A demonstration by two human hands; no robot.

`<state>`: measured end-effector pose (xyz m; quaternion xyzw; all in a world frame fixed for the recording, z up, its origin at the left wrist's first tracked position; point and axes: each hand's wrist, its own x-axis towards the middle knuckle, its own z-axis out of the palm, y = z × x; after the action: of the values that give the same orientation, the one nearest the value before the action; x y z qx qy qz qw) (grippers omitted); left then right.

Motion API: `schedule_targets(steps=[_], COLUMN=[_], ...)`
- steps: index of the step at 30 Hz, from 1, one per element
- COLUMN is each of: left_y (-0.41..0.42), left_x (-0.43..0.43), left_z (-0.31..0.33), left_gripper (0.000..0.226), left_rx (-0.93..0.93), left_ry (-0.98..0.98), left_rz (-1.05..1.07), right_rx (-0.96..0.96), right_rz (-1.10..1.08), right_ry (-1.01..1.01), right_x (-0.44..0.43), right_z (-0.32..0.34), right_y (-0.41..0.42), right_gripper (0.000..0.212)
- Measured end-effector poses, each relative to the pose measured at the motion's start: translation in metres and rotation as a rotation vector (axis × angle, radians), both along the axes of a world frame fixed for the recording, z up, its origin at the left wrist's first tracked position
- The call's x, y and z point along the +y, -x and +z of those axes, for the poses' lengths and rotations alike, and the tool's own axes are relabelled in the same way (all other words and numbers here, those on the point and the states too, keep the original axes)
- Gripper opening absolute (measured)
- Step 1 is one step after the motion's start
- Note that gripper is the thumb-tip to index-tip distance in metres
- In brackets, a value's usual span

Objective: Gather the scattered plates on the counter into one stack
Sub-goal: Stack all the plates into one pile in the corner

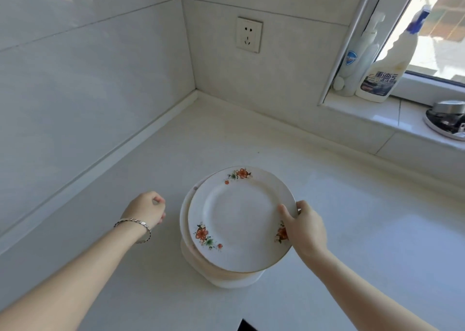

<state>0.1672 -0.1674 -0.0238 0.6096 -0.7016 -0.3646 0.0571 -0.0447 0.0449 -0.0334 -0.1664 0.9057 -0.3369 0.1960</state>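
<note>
The right hand [305, 227] pinches the floral plate [239, 220] at its 3 o'clock rim, thumb on top. The plate sits over the plate stack [221, 278] on the counter [352, 217], offset toward 2 o'clock. The left hand [147, 208], loosely curled and empty, hovers at the stack's 9 o'clock.

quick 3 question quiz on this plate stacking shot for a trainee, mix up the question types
1. Multiple choice: the right hand grips the flowered plate, held over the stack of plates, at the plate's: A) far rim B) right rim C) left rim
2. Short answer: what is worn on the wrist of the left hand?
3. True or false: the left hand is gripping the stack of plates.

Key: 1 B; 2 a bracelet; 3 false, its fingers are loosely curled and hold nothing.
</note>
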Motion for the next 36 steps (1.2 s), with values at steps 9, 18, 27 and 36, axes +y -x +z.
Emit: schedule_targets(steps=[9,18,27,36], left_y=[-0.002,0.013,0.158,0.3], left_x=[-0.006,-0.002,0.092,0.27], left_z=[-0.009,0.018,0.047,-0.015], left_gripper=[0.019,0.017,0.015,0.013], left_rx=[0.032,-0.19,-0.085,-0.201], left_ry=[-0.035,0.22,0.37,0.04], left_rz=[0.028,-0.195,-0.72,-1.125], right_rx=[0.29,0.068,-0.131,-0.305], right_rz=[0.263,0.385,0.409,0.048], right_ry=[-0.356,-0.45,-0.658,-0.686], right_x=[-0.012,-0.02,0.096,0.305], right_z=[0.002,0.015,0.015,0.013], right_y=[-0.012,0.015,0.079,0.14], right_gripper=[0.042,0.046,0.046,0.046])
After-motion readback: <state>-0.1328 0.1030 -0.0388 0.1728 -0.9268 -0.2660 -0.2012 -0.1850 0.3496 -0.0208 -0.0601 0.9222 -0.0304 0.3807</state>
